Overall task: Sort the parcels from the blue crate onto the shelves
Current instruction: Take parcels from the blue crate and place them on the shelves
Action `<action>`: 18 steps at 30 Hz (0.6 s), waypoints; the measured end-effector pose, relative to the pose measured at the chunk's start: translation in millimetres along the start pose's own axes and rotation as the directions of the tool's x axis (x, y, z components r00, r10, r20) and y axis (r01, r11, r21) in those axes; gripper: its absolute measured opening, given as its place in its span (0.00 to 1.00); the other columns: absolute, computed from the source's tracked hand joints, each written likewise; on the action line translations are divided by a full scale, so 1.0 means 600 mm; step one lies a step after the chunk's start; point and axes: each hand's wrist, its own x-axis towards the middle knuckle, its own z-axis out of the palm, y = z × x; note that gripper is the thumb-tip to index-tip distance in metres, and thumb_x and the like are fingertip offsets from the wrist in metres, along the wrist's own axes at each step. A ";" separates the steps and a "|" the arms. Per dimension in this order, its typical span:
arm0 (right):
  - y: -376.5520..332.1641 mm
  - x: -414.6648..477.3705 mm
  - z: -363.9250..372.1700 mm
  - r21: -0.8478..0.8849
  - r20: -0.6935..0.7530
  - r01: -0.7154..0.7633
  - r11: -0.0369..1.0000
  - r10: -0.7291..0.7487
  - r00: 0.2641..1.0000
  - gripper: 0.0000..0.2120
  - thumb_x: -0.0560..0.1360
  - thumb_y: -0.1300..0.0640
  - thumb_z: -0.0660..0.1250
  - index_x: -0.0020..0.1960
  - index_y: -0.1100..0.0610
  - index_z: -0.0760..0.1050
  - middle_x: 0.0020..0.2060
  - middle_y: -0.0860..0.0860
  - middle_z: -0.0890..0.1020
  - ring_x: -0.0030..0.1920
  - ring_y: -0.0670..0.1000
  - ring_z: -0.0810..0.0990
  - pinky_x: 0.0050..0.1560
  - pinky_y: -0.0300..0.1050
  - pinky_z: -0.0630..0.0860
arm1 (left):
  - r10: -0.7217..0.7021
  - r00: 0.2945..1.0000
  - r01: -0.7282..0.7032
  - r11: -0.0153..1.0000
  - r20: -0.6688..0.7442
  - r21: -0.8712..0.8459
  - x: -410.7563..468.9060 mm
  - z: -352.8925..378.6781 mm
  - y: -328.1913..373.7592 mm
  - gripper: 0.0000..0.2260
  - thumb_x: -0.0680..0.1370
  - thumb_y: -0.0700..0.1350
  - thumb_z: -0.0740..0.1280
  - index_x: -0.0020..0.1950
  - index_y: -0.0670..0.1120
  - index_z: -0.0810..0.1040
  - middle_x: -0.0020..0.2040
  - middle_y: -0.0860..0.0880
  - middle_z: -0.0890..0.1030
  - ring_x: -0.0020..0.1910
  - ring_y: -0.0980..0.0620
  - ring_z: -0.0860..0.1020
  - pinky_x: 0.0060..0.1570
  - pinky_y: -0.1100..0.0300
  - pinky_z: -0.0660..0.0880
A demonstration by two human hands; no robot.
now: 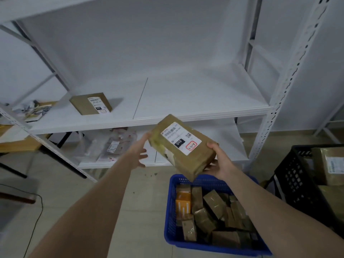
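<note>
Right hand [221,162] gripping parcel [183,148], left hand [138,152] perhaps touching

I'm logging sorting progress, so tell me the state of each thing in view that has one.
Held parcel: lifted above the crate, tilted, label up.
Right hand: gripping the parcel's near end.
Left hand: open, fingertips at the parcel's far end.
Blue crate: on the floor, still holding many parcels.
Middle shelf: mostly bare.
Shelved parcel: lying flat on the middle shelf, label up.
Black crate: holds parcels.
</note>
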 end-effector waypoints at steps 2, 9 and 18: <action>0.013 -0.003 0.019 0.017 0.014 -0.014 1.000 0.013 1.000 0.27 0.71 0.48 0.73 0.64 0.50 0.64 0.58 0.59 0.76 0.57 0.62 0.77 0.58 0.65 0.75 | -0.022 0.997 0.027 0.998 0.077 -0.062 -0.007 0.007 -0.015 0.36 0.71 0.65 0.67 0.74 0.52 0.62 0.69 0.42 0.67 0.64 0.40 0.71 0.56 0.40 0.70; 0.027 -0.024 0.056 -0.061 0.140 0.007 0.998 0.002 0.990 0.22 0.72 0.58 0.71 0.63 0.54 0.68 0.61 0.60 0.74 0.59 0.62 0.77 0.56 0.56 0.79 | 0.140 0.990 -0.137 0.957 -0.006 -0.255 -0.007 0.005 -0.001 0.26 0.76 0.58 0.65 0.72 0.59 0.63 0.64 0.44 0.74 0.56 0.42 0.77 0.56 0.43 0.76; 0.047 -0.041 0.095 -0.102 0.260 -0.018 0.995 0.044 0.965 0.23 0.73 0.63 0.68 0.66 0.56 0.67 0.64 0.61 0.71 0.62 0.61 0.75 0.58 0.52 0.78 | 0.301 0.946 -0.319 0.931 -0.121 -0.178 -0.003 -0.051 0.059 0.27 0.77 0.49 0.68 0.73 0.59 0.61 0.55 0.47 0.79 0.52 0.48 0.79 0.57 0.45 0.76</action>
